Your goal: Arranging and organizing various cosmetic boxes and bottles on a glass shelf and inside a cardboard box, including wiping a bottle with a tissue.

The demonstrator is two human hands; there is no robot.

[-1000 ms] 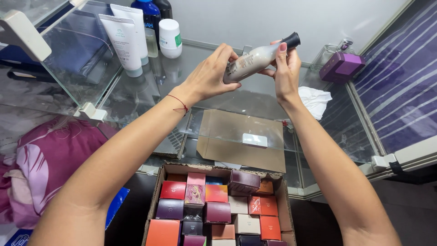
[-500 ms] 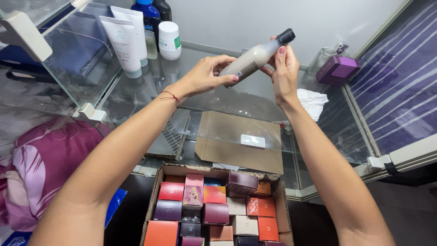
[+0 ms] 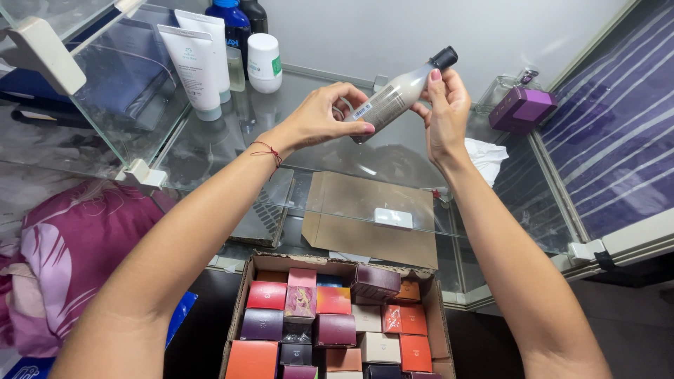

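Both of my hands hold a slim pale bottle (image 3: 401,91) with a black cap, tilted with the cap up and to the right, above a glass shelf (image 3: 281,133). My left hand (image 3: 324,116) grips its lower end, where a small white label shows. My right hand (image 3: 444,112) supports the upper part, fingertips near the cap. A thin red string circles my left wrist.
Two white tubes (image 3: 196,60), a dark blue bottle (image 3: 232,28) and a small white jar (image 3: 265,62) stand at the shelf's back left. A purple box (image 3: 523,109) sits at the right. Below, a cardboard box (image 3: 337,263) holds several small coloured cartons. Pink cloth (image 3: 63,260) lies left.
The bottle has tilted more upright and turned in my hands; my left hand slid to its lower end while my right fingers stayed near the cap.
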